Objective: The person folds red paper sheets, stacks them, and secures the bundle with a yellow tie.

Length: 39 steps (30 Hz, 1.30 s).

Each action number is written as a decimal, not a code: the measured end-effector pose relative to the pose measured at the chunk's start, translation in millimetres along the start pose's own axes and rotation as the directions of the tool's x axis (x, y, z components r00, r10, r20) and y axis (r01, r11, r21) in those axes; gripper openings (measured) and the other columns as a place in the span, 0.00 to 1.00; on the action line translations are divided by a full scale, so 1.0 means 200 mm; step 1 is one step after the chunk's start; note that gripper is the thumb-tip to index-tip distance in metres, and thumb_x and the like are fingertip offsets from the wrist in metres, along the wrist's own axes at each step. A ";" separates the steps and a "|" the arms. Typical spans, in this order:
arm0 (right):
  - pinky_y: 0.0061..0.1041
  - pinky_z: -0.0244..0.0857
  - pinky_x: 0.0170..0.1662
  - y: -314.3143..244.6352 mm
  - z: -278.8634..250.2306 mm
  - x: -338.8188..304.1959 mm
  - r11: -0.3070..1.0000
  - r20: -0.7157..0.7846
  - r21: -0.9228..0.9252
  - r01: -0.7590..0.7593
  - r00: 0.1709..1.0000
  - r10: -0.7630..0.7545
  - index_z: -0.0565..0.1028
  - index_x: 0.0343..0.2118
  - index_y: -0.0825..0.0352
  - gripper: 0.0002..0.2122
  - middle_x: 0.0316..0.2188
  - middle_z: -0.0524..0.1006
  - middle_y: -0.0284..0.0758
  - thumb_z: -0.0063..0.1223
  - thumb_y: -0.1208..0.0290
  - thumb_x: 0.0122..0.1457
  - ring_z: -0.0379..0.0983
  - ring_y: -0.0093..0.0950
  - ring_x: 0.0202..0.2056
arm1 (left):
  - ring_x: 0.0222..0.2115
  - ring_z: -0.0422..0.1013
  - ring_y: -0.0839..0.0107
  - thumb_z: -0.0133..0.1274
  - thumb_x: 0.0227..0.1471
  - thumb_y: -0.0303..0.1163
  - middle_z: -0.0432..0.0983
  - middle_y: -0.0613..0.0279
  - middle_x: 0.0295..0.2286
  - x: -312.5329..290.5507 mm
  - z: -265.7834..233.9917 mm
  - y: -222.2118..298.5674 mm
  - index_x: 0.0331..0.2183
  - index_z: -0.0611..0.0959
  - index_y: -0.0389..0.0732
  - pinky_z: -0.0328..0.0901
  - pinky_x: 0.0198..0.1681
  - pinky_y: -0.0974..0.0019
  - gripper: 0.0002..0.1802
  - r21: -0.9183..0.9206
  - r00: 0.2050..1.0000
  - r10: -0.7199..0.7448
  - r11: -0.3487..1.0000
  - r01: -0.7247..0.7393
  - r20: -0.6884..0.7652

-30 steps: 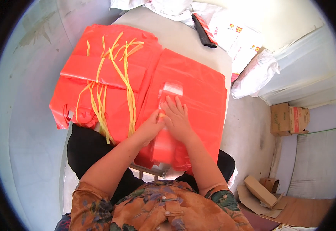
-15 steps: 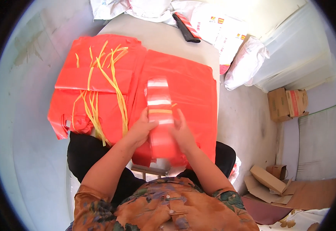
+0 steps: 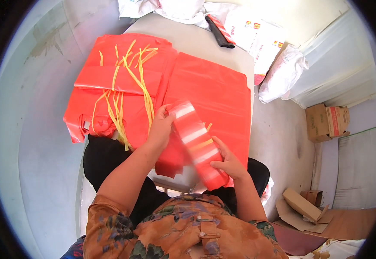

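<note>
A flat, folded bundle of red plastic bags (image 3: 187,129) with white stripes and a yellow strap around its middle lies tilted between my hands. My left hand (image 3: 163,123) is closed on its upper left edge. Lower down, my right hand (image 3: 231,162) grips the right edge, thumb on top. Beneath the bundle spreads a stack of red plastic bags (image 3: 214,82). To the left sits another red pile (image 3: 93,77), with yellow tie strips (image 3: 142,82) lying loose across it. A short yellow end (image 3: 209,127) sticks out beside the bundle.
The pale table (image 3: 175,36) carries a black-and-red roll (image 3: 219,32) at its far edge. White sacks (image 3: 257,39) stand behind, and another white sack (image 3: 285,71) leans at the right. Cardboard boxes (image 3: 327,122) and opened cardboard (image 3: 302,209) lie on the floor at right.
The bundle has turned from upright to slanting, its lower end swinging right and toward me. My left hand has moved up to its top end; my right hand has shifted right and nearer me.
</note>
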State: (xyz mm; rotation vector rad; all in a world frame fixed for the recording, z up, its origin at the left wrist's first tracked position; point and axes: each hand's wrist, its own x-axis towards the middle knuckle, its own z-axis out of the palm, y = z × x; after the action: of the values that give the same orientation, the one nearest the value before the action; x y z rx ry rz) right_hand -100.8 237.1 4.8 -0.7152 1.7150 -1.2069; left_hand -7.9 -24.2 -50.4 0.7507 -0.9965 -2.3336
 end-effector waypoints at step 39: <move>0.37 0.65 0.61 2.32 -0.20 -1.79 0.880 -0.949 0.222 -0.420 0.113 0.294 0.51 0.70 0.65 0.45 0.61 0.68 0.48 0.67 0.68 0.52 0.68 0.43 0.59 | 0.64 0.59 0.50 0.51 0.60 0.27 0.65 0.49 0.61 -0.03 0.01 -0.19 0.55 0.76 0.34 0.55 0.66 0.54 0.22 0.695 0.700 0.087 -0.255 -0.672 0.709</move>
State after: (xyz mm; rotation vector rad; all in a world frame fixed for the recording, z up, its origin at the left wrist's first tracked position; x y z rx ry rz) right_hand 35.8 719.4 -301.8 0.7246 2.7788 -1.2532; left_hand -12.4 3.7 -77.0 0.1178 -2.7753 -0.5855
